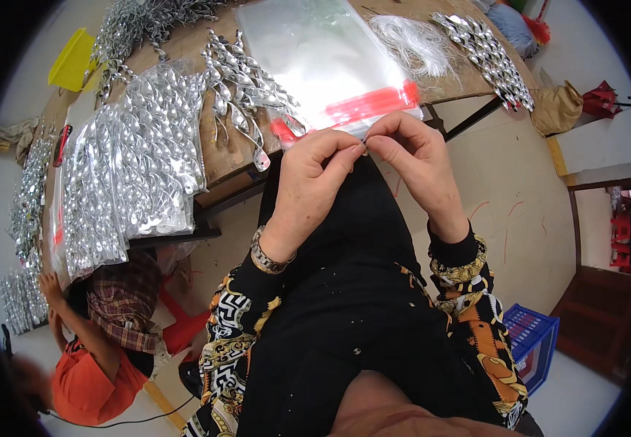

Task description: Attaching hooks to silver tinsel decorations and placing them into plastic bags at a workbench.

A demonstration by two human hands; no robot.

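My left hand (310,186) and my right hand (419,169) meet above my lap at the table's front edge. Thumb and forefinger of each are pinched together, fingertips nearly touching. Between them is something tiny and dark that I cannot make out. Just beyond my fingers lies a stack of clear plastic bags (304,54) with red strips along the near end. Loose silver twisted ornaments (239,91) lie left of the stack, some hanging over the edge. A bundle of white thread (417,47) rests on its right side.
Filled bags of silver twists (133,156) cover the table's left part, near a yellow basket (73,60). More silver twists (487,62) lie at the right end. A co-worker in an orange shirt (97,382) sits at lower left. A blue plastic crate (530,342) stands at right.
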